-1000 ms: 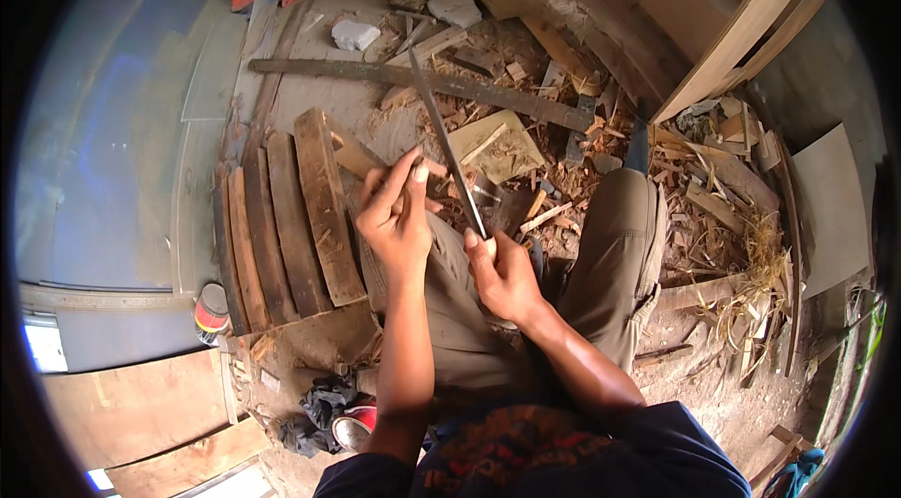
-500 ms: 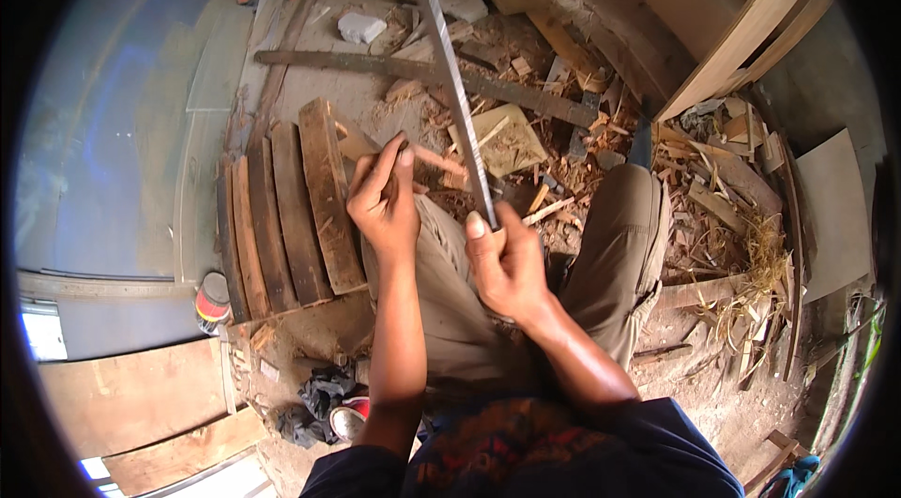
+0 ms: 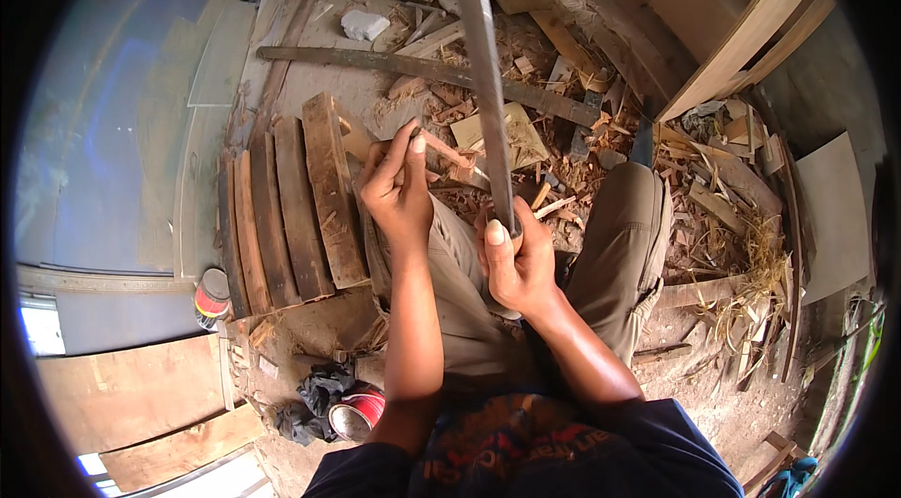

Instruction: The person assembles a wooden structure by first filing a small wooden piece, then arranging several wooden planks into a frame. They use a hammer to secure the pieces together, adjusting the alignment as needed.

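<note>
My right hand (image 3: 521, 259) is closed round the handle of a long, straight-bladed machete (image 3: 491, 94). Its grey blade points up and away, past the upper edge of the picture. To the left, thumb and fingertips of my left hand (image 3: 402, 183) pinch the end of a thin reddish wood strip (image 3: 445, 147). The strip slants right towards the blade, and its far end lies near the loose wood behind. Both hands are above my lap, with my trousered knees (image 3: 624, 207) bent on either side.
Several planks (image 3: 330, 188) lean in a row on my left, with a paint can (image 3: 213, 293) beside them. Ahead, a long beam (image 3: 422, 71) crosses wood scraps. Offcuts (image 3: 723, 183) pile up at right below a wooden cabinet (image 3: 741, 38). A red can (image 3: 355, 415) stands near my left elbow.
My right hand has shifted slightly right, and the machete blade has swung right and turned. The left hand has moved a little up and right with the wood strip.
</note>
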Motion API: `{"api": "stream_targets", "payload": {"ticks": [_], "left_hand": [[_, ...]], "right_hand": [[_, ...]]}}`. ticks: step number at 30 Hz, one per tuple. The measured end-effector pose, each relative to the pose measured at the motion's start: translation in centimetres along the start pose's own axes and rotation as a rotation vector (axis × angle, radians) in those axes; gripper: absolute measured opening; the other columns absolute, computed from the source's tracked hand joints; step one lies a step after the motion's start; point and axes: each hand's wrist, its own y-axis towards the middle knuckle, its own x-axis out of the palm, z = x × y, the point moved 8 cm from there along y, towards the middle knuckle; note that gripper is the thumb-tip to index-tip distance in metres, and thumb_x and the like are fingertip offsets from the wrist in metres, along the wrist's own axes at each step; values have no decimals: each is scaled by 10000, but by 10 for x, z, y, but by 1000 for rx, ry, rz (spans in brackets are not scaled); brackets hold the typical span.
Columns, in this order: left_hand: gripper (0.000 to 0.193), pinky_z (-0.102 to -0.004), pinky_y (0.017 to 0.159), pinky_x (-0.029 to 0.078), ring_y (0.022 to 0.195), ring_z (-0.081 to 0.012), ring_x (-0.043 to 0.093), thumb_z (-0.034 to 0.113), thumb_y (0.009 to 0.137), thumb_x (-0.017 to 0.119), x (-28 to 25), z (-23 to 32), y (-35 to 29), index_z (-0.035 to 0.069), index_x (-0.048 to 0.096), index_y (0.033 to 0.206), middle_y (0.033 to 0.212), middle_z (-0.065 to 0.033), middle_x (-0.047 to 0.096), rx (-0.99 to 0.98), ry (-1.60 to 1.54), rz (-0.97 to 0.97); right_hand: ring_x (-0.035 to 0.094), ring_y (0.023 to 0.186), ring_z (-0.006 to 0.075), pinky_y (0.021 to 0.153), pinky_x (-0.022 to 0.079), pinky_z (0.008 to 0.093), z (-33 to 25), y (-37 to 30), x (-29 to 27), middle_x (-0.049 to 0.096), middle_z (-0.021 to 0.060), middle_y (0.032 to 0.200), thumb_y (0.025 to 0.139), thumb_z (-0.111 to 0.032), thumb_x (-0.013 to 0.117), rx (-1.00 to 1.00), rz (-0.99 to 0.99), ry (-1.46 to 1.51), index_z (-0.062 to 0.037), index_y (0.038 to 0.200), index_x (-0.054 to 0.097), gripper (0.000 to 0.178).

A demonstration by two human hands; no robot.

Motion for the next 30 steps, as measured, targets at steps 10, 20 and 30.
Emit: {"api": "stream_targets", "payload": {"ticks": [10,20,30], "left_hand": [[217,-215,504,474,630,-14,486,113,991,678,-6,-9,-1,31,747,1180,847,12,551,-35,-47,51],[210,-247,506,313,611,-13,400,118,982,701,-5,-16,6,34,754,1167,796,34,517,-27,-9,6],[194,-210,545,342,657,-28,434,87,981,694,-1,-20,13,9,751,1149,861,10,575,1,-76,12]], "right_hand": [[448,535,85,495,387,328,62,-1,-8,502,71,546,1029,-369,598,332,7,-25,67,898,567,457],[431,519,51,459,348,292,87,-21,-4,501,8,564,1046,-357,579,430,32,-113,-1,804,557,431],[415,556,46,462,329,303,125,-32,-10,491,-50,605,1050,-297,590,503,-54,-361,-18,803,563,374]]}}
